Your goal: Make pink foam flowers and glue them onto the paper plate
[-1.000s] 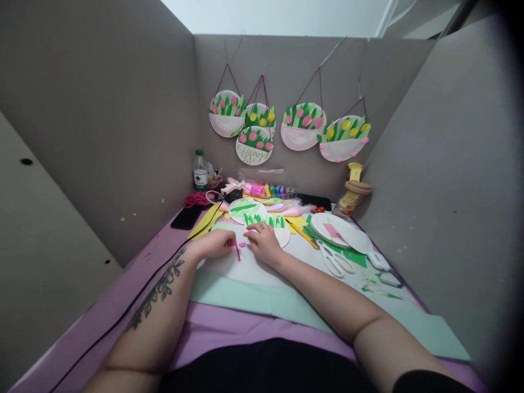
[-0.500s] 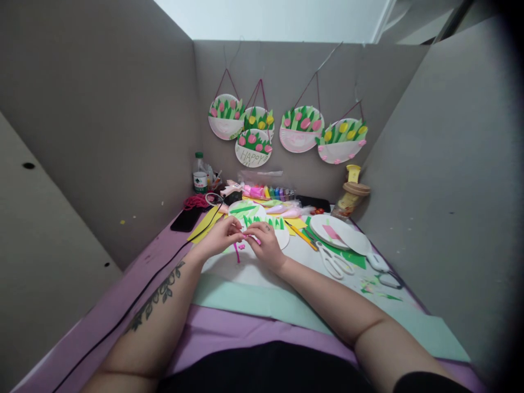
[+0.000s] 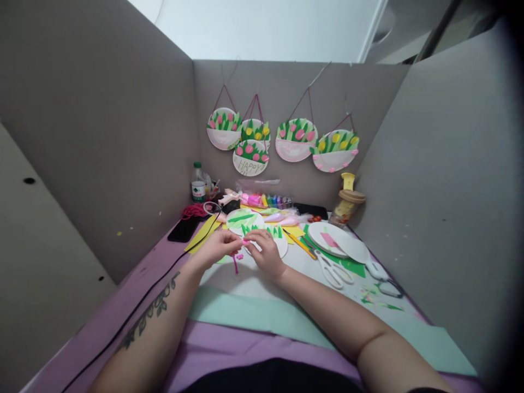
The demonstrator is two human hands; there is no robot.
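Over the white sheet [image 3: 229,281], my left hand [image 3: 221,245] and my right hand [image 3: 264,252] meet fingertip to fingertip. Between them they pinch a small bit of pink clay [image 3: 245,242]. Just below, a thin magenta strip [image 3: 236,265] and a small pink clay flower [image 3: 239,256] lie on the sheet. A white paper plate [image 3: 280,246] with green paper grass lies partly behind my right hand. Another plate [image 3: 235,218] with green strips rests beyond my fingers.
White scissors [image 3: 333,270], a yellow cutter [image 3: 303,246] and stacked plates [image 3: 327,240] lie to the right. A black cable [image 3: 155,281] crosses the left side, near a phone [image 3: 183,230]. Decorated plates [image 3: 296,140] hang on the back panel.
The camera view has tilted up slightly, so the scene sits lower. My hands remain together, and the pink bit now shows more clearly between the fingertips.
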